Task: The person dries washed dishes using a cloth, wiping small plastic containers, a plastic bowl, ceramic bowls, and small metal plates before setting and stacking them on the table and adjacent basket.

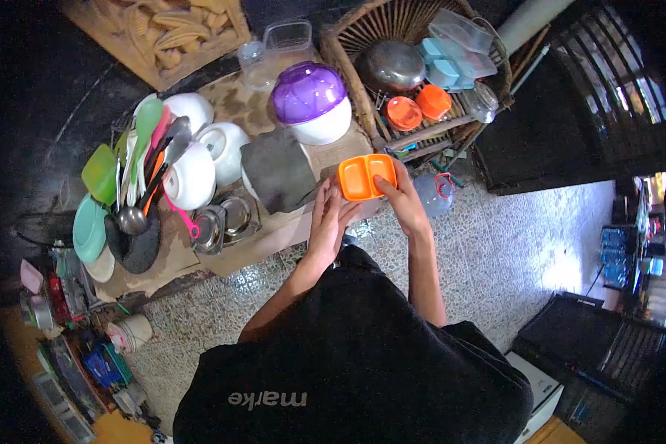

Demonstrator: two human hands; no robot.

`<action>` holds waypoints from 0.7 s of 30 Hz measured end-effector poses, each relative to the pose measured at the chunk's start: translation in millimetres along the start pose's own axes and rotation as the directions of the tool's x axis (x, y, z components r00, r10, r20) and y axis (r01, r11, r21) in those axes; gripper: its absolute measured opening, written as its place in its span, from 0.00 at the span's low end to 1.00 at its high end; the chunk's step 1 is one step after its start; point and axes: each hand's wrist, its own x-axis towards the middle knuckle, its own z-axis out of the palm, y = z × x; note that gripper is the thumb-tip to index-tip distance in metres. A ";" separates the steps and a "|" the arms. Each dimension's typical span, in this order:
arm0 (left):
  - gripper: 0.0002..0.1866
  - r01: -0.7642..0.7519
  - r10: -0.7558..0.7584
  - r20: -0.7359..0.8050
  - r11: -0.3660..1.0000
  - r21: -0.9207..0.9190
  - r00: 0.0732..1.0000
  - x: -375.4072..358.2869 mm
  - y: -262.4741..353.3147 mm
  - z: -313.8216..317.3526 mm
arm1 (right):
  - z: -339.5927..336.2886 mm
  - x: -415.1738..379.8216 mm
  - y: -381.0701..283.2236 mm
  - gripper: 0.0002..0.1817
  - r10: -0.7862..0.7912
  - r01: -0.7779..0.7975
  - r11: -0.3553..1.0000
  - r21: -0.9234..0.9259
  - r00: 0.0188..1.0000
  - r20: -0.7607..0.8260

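Observation:
An orange two-compartment dish (357, 180) is tilted up in front of me, its hollow side facing me. My right hand (404, 201) grips its right end, with the thumb inside the right compartment and the other fingers mostly hidden behind. Close by the lower left corner is my left hand (329, 220), its fingers stretched out and slightly apart. Just left of the hands, a dark grey cloth (277, 170) lies on the counter. Behind the dish stands a purple bowl (308, 92) upside down over a white bowl (322, 127).
White bowls (191, 177), a ladle (132, 220), spatulas and a teal plate (89, 229) crowd the counter's left. A woven rack (392, 139) at upper right holds a metal bowl (391, 65) and orange containers (404, 113). A water jug (431, 196) stands below.

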 end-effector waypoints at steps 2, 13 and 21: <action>0.31 -0.009 0.009 0.035 1.000 0.026 0.999 1.5 -2.7 11.0 | -8.2 -7.0 -9.9 0.25 0.043 -0.043 0.999 -0.001 0.999 -0.020; 0.29 -0.035 0.025 0.060 0.983 0.182 0.998 61.4 -78.8 88.1 | -119.7 25.9 5.7 0.26 0.121 -0.093 0.974 0.208 0.985 -0.125; 0.25 0.000 0.003 -0.059 0.998 0.055 0.998 152.1 -176.2 188.6 | -256.5 105.2 3.8 0.27 0.141 -0.131 0.930 0.343 0.990 -0.004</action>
